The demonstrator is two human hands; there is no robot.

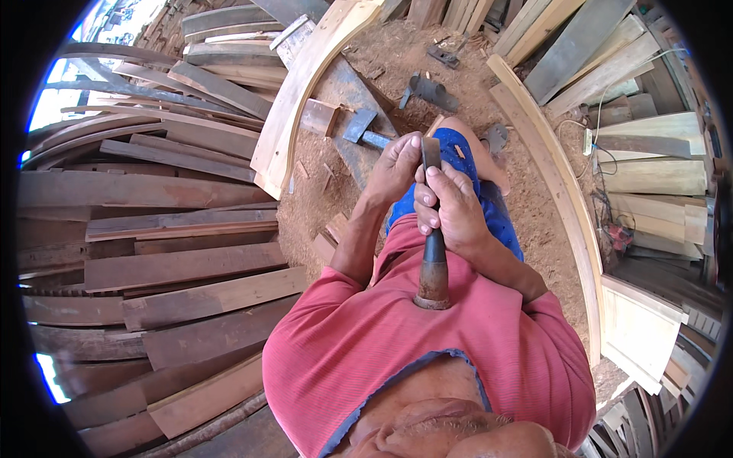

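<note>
With head [473,443] by red shirt [374,328], grips chisel [434,252] just in front of shirt in right hand [456,208], likely to keep it still, and curls left hand [392,169] beside blade [431,153], pinching or not: cannot tell.

Weathered planks [191,267] lie in broad stacks on the left. A pale curved board [299,95] stands near a hammer [360,124] at upper center. Shavings cover the ground [527,217]; on the right, a long bowed timber [546,156] runs down beside a pale panel [637,328], with tangled cords [600,172] and paler boards [653,177] beyond.
</note>
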